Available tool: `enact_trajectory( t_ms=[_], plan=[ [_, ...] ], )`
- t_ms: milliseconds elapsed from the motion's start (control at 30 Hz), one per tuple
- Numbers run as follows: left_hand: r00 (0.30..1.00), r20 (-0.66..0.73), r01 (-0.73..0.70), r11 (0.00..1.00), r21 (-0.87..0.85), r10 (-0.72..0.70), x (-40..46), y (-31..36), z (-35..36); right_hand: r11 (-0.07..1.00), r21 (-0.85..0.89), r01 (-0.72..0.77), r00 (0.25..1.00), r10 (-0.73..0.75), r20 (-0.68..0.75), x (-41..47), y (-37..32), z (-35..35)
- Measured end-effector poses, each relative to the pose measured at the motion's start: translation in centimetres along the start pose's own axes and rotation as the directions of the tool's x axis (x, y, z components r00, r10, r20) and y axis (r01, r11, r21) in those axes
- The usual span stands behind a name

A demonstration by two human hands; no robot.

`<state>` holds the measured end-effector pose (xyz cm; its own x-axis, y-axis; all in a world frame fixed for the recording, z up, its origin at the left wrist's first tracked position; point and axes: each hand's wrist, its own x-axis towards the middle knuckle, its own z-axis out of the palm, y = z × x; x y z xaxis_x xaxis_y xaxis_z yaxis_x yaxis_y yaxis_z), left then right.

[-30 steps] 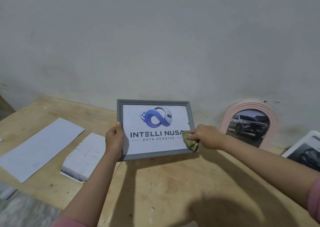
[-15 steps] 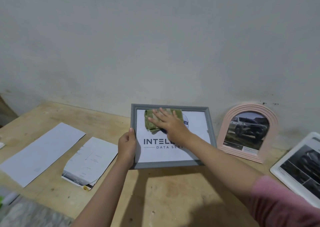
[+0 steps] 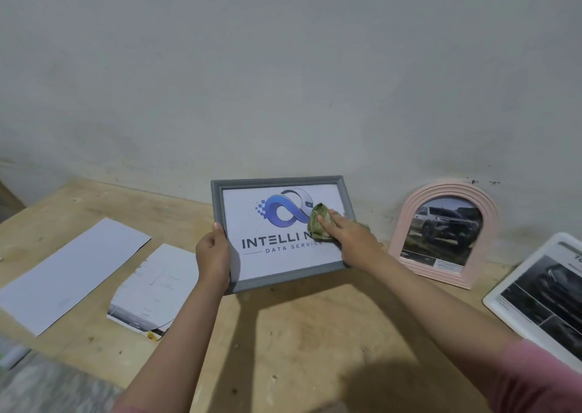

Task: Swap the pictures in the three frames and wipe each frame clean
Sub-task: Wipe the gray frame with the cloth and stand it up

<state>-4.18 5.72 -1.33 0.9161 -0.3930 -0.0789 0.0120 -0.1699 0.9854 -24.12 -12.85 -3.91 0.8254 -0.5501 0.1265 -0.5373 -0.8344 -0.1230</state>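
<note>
Wiping step in hand: the grey frame point(image 3: 283, 233), tilted up off the worktop point(image 3: 299, 334), is gripped at its left edge by the left hand point(image 3: 213, 256) while the right hand point(image 3: 349, 236) presses a cloth point(image 3: 319, 220) flat-fingered to the glass; remaining strokes likely call for the unwiped left area.

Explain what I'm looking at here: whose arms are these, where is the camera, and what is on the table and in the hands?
There is no machine here. A person wears a wide-angle camera on the head, looking forward and down, so both arms enter from below. The left hand grips the left edge of a grey frame showing a blue logo print, propping it tilted on the wooden table. The right hand presses a green cloth against the frame's front with fairly straight fingers. To the right, a pink arched frame with a car picture leans on the wall, and a white frame lies partly out of view. To the left lie loose paper sheets.
</note>
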Motion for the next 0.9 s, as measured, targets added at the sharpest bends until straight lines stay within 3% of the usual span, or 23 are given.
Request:
enact_trajectory(
  t_ms=[167, 267, 367, 467, 533, 600, 667, 733, 833, 900],
  plan=[
    [0.999, -0.031, -0.031, 1.000, -0.001, 0.031, 0.1, 0.6, -0.6, 0.998, -0.049, 0.030, 0.979, -0.020, 0.201, -2.6, -0.2, 1.2],
    [0.998, -0.017, -0.054, 0.997, 0.053, 0.055, 0.6, 0.4, -1.5, 0.995, 0.074, 0.067, 0.965, -0.083, 0.251, -3.4, 0.3, 0.1],
    [0.994, 0.026, -0.104, 0.988, 0.111, 0.102, 1.0, 0.5, -2.0, 0.959, 0.280, -0.044, 0.999, 0.045, 0.004, -2.9, 0.5, -2.2],
    [0.988, 0.066, -0.148, 0.984, 0.098, 0.142, 0.7, 1.0, -1.7, 0.904, 0.428, -0.016, 0.926, 0.175, -0.335, -1.0, -0.4, -3.7],
    [0.983, 0.095, -0.163, 0.983, 0.086, 0.154, 0.3, 1.2, -1.2, 0.898, 0.433, 0.074, 0.883, 0.143, -0.447, 0.8, -2.4, -4.3],
    [0.974, 0.138, -0.191, 0.978, 0.086, 0.178, -0.1, 1.3, -0.6, 0.915, 0.353, 0.198, 0.857, 0.014, -0.516, 2.8, -5.0, -4.8],
    [0.961, 0.180, -0.228, 0.969, 0.095, 0.209, -0.6, 1.3, -0.1, 0.925, 0.228, 0.305, 0.845, -0.152, -0.513, 4.4, -7.3, -4.8],
    [0.962, 0.172, -0.230, 0.969, 0.089, 0.213, -0.9, 1.3, 0.1, 0.938, 0.117, 0.327, 0.874, -0.253, -0.415, 5.5, -8.5, -4.1],
    [0.980, 0.096, -0.183, 0.981, 0.057, 0.177, -0.6, 1.3, -0.7, 0.958, 0.107, 0.268, 0.928, -0.227, -0.296, 5.1, -7.5, -2.8],
    [0.983, 0.059, -0.176, 0.983, 0.053, 0.173, -0.2, 1.2, -1.7, 0.972, 0.131, 0.193, 0.934, -0.141, -0.330, 4.4, -5.6, -1.8]
  ],
)
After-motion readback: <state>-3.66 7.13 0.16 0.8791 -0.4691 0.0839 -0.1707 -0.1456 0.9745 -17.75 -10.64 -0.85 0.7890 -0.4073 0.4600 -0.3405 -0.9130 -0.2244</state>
